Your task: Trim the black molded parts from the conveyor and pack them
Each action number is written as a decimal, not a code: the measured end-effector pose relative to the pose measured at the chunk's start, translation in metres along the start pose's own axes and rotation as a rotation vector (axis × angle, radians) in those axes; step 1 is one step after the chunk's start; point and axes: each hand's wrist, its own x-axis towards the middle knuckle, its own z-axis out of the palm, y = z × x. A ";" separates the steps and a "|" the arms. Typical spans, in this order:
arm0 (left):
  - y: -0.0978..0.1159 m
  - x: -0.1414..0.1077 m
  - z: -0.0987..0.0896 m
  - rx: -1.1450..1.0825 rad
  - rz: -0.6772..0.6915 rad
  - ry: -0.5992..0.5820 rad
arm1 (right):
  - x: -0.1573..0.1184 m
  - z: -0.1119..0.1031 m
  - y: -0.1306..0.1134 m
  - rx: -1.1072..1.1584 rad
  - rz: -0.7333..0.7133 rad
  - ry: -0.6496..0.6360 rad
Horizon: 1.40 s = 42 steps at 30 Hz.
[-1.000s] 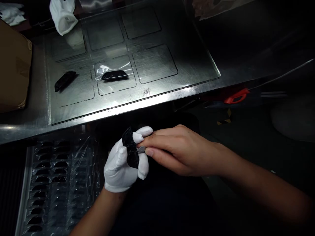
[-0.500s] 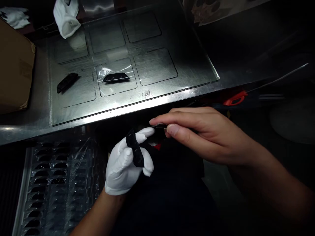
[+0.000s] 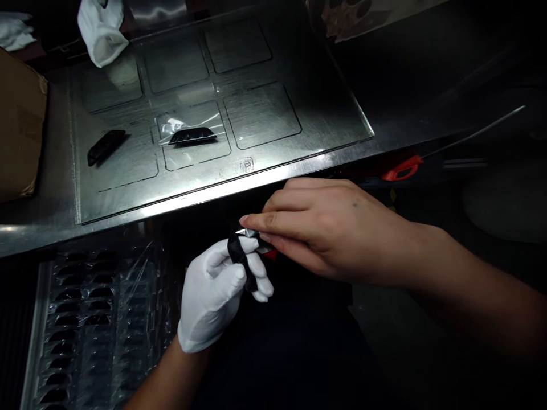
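Observation:
My left hand (image 3: 213, 296), in a white glove, is closed around a small black plastic part (image 3: 237, 250), held upright between thumb and fingers. My bare right hand (image 3: 329, 230) pinches a small knife (image 3: 248, 232); its bright blade lies against the upper end of the part, and its handle is mostly hidden by my fingers. On the metal-topped bench, a similar black part (image 3: 106, 146) rests at the left. Another black part (image 3: 193, 135) lies beside it in a clear plastic bag (image 3: 171, 124).
A cardboard box (image 3: 21, 125) stands at the bench's left end. White gloves (image 3: 100, 34) lie at the back. Below the bench edge, a tray (image 3: 81, 341) holds rows of black parts under clear film. An orange-red handle (image 3: 401, 169) sticks out at the right.
My right hand has moved left and turned over, bringing the blade onto the upper end of the black part. My left hand has turned the part slightly. The view has shifted a little.

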 end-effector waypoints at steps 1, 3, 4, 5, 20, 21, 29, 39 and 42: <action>0.000 0.000 0.001 0.009 -0.010 0.016 | 0.000 0.000 0.000 -0.014 0.002 -0.009; 0.001 0.001 0.003 0.023 -0.030 0.039 | 0.000 -0.001 -0.001 -0.043 0.009 -0.031; 0.002 0.001 0.003 0.026 -0.038 0.047 | 0.000 -0.001 -0.002 -0.057 0.017 -0.041; 0.002 0.002 0.004 0.028 -0.044 0.052 | 0.000 -0.001 -0.002 -0.072 0.029 -0.049; 0.002 0.000 0.005 0.112 -0.171 0.113 | 0.002 -0.005 -0.003 -0.169 0.095 -0.168; 0.002 0.001 0.005 0.110 -0.181 0.106 | 0.002 -0.006 -0.003 -0.181 0.092 -0.172; 0.003 0.005 0.001 0.048 -0.257 0.029 | 0.008 -0.015 -0.009 -0.360 -0.018 -0.177; 0.004 0.010 -0.002 0.040 -0.324 0.050 | 0.011 -0.011 -0.012 -0.406 -0.018 -0.209; 0.004 0.012 -0.004 0.039 -0.340 0.045 | 0.012 -0.012 -0.013 -0.418 -0.010 -0.238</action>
